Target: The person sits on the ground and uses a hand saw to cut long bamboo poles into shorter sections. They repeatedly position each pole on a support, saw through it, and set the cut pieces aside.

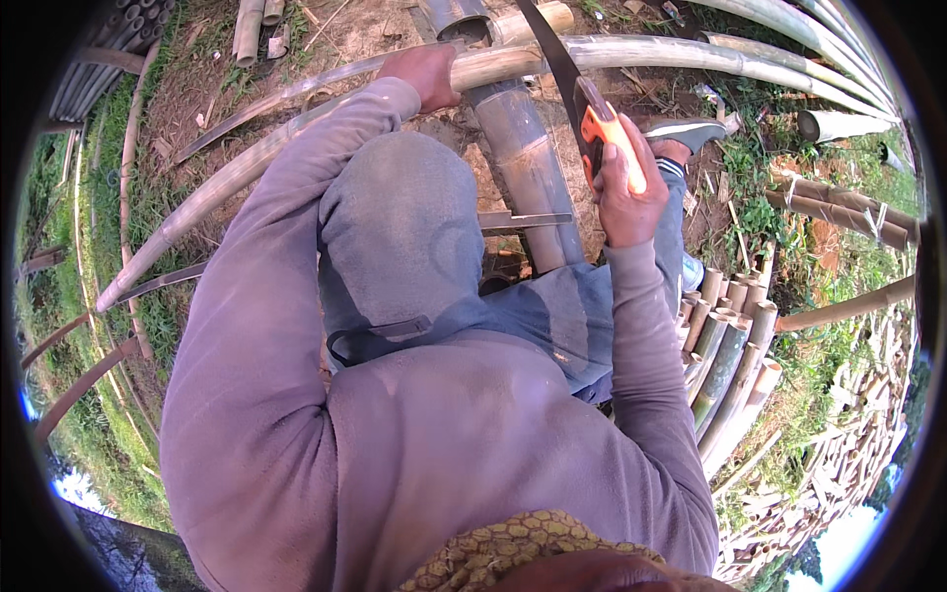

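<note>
across the log (525,158), the pole (493,67) lies gripped by my left hand (422,77); my right hand (629,197) clasps the saw (589,105). cut lengths (725,355) pile at right, apparently done; no kerf shows in the pole, so its sawing seemingly remains.

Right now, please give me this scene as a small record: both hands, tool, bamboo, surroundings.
Left hand: curled over long bamboo pole
Right hand: grips orange-handled saw
Saw blade: appears across the pole; contact cannot be told
Under the pole: thick, dark bamboo length
At right: cluster of cut bamboo pieces
</note>
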`<state>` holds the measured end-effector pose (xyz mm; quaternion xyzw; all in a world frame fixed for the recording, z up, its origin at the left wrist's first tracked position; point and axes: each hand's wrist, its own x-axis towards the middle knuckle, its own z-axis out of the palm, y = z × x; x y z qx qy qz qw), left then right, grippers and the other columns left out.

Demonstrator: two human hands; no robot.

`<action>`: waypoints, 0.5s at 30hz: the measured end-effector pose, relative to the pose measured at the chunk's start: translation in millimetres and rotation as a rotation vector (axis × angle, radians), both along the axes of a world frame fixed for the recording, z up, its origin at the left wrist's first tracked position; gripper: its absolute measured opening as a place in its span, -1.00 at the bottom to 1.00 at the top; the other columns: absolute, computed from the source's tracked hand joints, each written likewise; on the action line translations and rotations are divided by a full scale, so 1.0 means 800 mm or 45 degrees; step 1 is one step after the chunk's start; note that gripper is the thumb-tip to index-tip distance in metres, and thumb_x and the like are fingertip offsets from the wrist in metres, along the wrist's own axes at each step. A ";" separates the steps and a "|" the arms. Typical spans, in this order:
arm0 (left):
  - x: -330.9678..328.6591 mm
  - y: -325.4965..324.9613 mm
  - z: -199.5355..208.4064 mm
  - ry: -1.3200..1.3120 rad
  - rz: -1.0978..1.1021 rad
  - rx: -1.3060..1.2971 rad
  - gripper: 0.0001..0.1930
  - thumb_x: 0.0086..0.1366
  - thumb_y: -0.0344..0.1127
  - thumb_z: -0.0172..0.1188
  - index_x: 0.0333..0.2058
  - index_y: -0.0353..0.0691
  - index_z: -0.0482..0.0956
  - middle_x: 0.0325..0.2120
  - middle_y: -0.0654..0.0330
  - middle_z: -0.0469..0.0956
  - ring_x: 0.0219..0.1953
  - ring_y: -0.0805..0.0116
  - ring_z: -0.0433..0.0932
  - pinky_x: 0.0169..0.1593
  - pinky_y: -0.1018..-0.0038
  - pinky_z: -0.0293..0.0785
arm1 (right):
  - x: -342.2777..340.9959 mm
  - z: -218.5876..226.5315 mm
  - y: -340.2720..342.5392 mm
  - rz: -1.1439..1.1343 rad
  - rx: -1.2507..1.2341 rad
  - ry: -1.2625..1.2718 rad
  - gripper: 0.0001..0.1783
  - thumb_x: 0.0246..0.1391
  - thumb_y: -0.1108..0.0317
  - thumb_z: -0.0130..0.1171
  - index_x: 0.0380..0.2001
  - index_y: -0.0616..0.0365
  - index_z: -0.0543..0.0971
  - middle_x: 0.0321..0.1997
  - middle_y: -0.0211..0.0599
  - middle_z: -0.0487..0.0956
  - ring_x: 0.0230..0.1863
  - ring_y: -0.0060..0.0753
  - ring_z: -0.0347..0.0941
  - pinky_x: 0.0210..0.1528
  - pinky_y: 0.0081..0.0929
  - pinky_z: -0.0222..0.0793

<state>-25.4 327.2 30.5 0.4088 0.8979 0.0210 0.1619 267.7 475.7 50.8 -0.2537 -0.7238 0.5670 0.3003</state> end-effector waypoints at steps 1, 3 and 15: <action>-0.013 0.001 0.004 0.021 0.012 0.006 -0.45 0.16 -0.04 0.43 0.06 -0.17 0.55 0.01 0.00 0.67 0.08 -0.05 0.65 0.17 0.09 0.55 | 0.040 0.003 -0.009 0.002 0.119 -0.041 -0.50 0.39 0.31 0.27 0.27 0.39 0.52 0.16 -0.11 0.64 0.02 -0.41 0.63 0.00 -0.50 0.60; 0.007 -0.005 -0.012 -0.037 0.012 -0.010 -0.45 0.16 -0.02 0.43 0.06 -0.16 0.55 0.00 0.00 0.67 0.07 -0.05 0.65 0.16 0.09 0.56 | 0.127 0.014 -0.027 -0.011 0.420 -0.123 -0.42 0.41 0.21 0.26 0.29 0.43 0.49 0.23 -0.01 0.62 0.17 -0.29 0.60 0.14 -0.38 0.58; 0.015 -0.004 -0.013 -0.002 0.006 -0.011 -0.41 0.16 0.00 0.43 0.10 -0.14 0.54 0.01 -0.01 0.67 0.10 -0.07 0.64 0.21 0.07 0.53 | -0.040 0.001 0.015 0.042 -0.007 0.012 -0.53 0.37 0.35 0.28 0.25 0.36 0.54 0.10 -0.12 0.68 0.06 -0.45 0.61 0.04 -0.49 0.56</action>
